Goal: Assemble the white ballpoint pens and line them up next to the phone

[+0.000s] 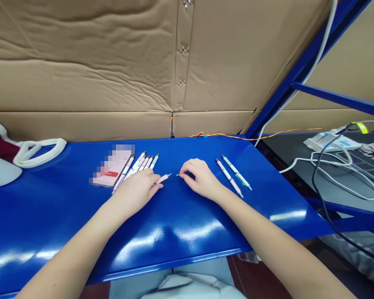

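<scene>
My left hand (137, 192) rests on the blue metal bench (187, 224), its fingertips pinching a pale pink pen barrel (163, 179). My right hand (200, 178) faces it and pinches a thin, pale pen refill (178, 175) by its end. A narrow gap separates the barrel's tip from the refill. Beyond my left hand lies a fanned group of several pink and white pens (140, 166), next to a smartphone (112, 166) with a blurred screen. Two more pens (232, 174) lie side by side to the right of my right hand.
Corrugated cardboard (81, 70) backs the bench. A white and maroon bag (6, 151) sits at the left end. Orange wires (224, 136) run along the back edge. A blue steel frame (299, 70) and a lower shelf with white and black cables (339, 178) stand to the right.
</scene>
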A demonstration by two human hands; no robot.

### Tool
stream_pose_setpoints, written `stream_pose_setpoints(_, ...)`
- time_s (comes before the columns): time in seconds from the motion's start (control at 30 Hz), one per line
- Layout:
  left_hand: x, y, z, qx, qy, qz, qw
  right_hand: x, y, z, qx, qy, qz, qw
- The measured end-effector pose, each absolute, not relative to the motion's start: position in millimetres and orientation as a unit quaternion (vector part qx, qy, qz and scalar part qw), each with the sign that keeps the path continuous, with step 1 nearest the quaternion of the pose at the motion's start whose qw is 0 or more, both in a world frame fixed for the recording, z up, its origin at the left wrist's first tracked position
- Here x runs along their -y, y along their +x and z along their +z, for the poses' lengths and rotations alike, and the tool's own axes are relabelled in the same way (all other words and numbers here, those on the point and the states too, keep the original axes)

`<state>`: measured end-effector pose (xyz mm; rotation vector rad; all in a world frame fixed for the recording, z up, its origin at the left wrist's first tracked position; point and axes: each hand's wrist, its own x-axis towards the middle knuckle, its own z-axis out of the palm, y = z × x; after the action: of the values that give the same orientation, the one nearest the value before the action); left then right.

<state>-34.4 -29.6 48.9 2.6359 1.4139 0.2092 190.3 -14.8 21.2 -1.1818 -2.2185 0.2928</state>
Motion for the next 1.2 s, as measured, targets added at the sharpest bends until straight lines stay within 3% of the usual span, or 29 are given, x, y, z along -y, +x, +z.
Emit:
stream_pose_setpoints(0.13,29,-34,46,-0.467,0.874,0.114,0.063,13,199,26,0.741,-0.483,0.219,0.411)
stream_pose_setpoints(0.4,27,-32,49,-0.449,0.872,0.180,0.080,19,193,31,0.686,-0.460,0.303,0.475)
stream_pose_setpoints(1.2,28,-32,52,-0.433,0.876,0.192,0.087,23,190,32,0.701,-0.460,0.305,0.451)
